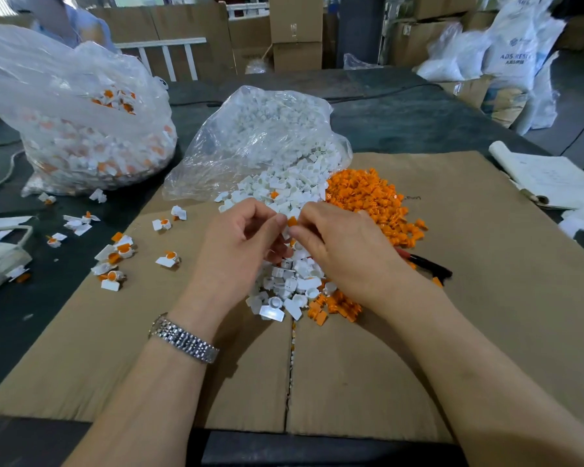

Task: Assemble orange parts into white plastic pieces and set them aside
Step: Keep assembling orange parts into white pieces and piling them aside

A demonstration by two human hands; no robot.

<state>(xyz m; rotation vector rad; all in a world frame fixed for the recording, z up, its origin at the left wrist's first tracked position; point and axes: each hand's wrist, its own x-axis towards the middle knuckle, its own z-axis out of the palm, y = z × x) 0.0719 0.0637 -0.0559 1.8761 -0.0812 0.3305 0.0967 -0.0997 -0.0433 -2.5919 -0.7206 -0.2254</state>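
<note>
- We see our left hand (241, 237) and right hand (339, 244) meeting above the middle of a flattened cardboard sheet (452, 332), fingertips touching
- Between them sits one orange part (292, 221), pinched by the right thumb and forefinger, with a white plastic piece (286, 233) just under it; the left fingers are curled and close on that white piece, though how far the orange part is seated we cannot tell
- Below our hands lies a loose heap of white pieces (292, 284), running up into an open clear bag of white pieces (267, 136) that spills onto the cardboard
- Touching that spill on its right is a pile of orange parts (368, 200), and a smaller clump of orange parts (334, 306) lies at the near edge of the white heap
- To our left, finished assemblies (115, 257) of white with orange inserts are scattered over the cardboard's edge and the dark table (418, 112)
- Farther left stands a big clear bag of assemblies (91, 129), well filled
- A metal watch (184, 338) is on the left wrist
- A dark-handled tool (429, 266) shows partly behind the right hand
- Papers (550, 176) lie at the right edge of the table
</note>
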